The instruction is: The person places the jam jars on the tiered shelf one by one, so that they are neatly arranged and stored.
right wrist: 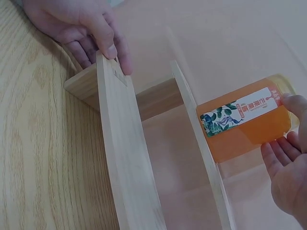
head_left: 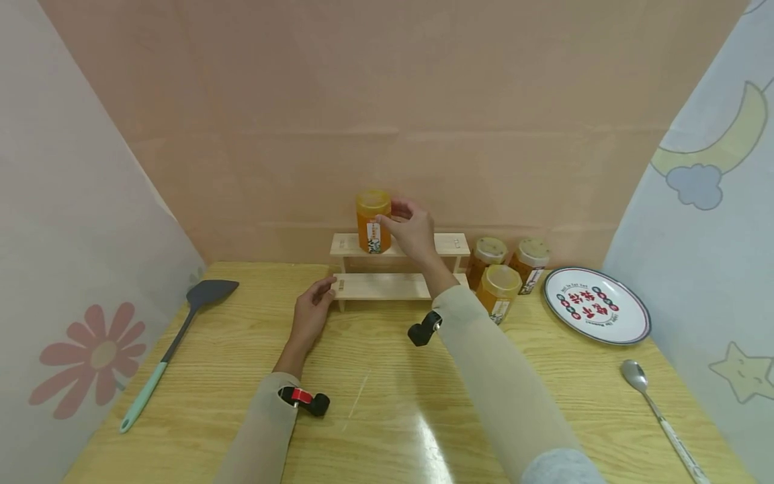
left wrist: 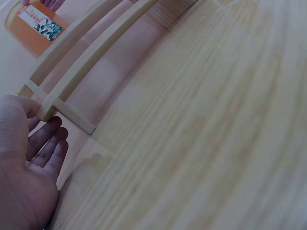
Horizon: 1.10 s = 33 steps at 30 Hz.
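A two-tier wooden shelf [head_left: 381, 287] stands at the back of the table. My right hand [head_left: 414, 232] grips a jar [head_left: 365, 232] of orange contents with a yellow lid and a white label. The jar is upright at the upper board, left of its middle; in the right wrist view its base [right wrist: 211, 148] meets that board, though whether it bears weight I cannot tell. At the shelf's left end, my left hand [head_left: 311, 312] pinches the lower board; the left wrist view shows the thumb [left wrist: 29, 106] over its end and fingers below.
Right of the shelf are three more jars, the front one [head_left: 498, 289] near my right sleeve. Farther right lie a white plate [head_left: 559, 306] with red writing and a long metal spoon [head_left: 659, 417]. A spatula [head_left: 175, 343] lies on the left. Walls border the table.
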### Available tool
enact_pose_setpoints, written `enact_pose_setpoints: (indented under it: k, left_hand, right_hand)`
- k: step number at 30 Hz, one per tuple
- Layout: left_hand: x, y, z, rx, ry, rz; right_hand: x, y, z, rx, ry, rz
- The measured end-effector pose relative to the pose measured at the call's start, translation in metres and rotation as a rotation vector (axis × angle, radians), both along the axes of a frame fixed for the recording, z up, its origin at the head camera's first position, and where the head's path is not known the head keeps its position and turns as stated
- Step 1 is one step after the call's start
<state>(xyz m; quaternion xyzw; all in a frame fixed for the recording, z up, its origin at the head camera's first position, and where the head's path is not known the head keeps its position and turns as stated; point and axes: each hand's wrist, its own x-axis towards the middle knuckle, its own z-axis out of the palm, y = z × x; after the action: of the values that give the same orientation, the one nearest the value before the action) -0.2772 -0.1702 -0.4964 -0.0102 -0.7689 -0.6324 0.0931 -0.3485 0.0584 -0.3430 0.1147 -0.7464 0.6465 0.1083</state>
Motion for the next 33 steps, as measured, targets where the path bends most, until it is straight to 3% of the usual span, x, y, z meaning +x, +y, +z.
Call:
enact_pose_setpoints:
  k: [14, 26, 33]
  left_hand:
    - [0.0, 0.001, 0.0, -0.007, -0.013, -0.009]
    - [-0.004, -0.004, -0.003, -0.017, -0.001, -0.007]
    - [-0.006, -0.007, -0.003, -0.022, -0.003, -0.001]
  right_hand:
    - [0.006, 0.012, 0.003, 0.046, -0.049, 0.037]
    - [0.011, 0.063, 0.008, 0.175, -0.042, 0.036]
    - [0.023, 0.102, 0.008, 0.252, -0.056, 0.023]
